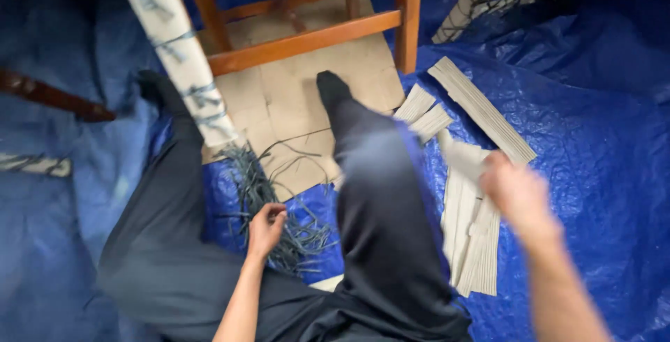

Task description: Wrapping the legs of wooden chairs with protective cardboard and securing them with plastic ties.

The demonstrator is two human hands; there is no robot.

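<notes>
- left hand low between the person's two dark-trousered legs; forearm comes up from the bottom edge; fingers curled inward, pressed loosely together, tips touching the bundle of dark cord strands; can't tell if any strand is actually pinched
- right hand raised above the tarp, motion-blurred; forearm runs in from the bottom right corner; fingers closed on one pale cardboard strip, strip sticks out up-left from the fist
- cord strands lie loose on the blue tarp just off the near edge of the flat cardboard sheet; long axis runs roughly from the sheet edge down toward the person; ends splay out
- stack of pale cardboard strips on the tarp right of the right leg, long axis near vertical in view, slightly fanned; more strips lie diagonal, up-left to down-right, toward the chair leg
- wooden chair frame stands on the cardboard sheet at the top edge; both feet rest on the sheet
- wrapped pale roll slants across top left, just above the left leg
- open tarp room to the far right and lower left; middle is crowded by legs, strands, strips
</notes>
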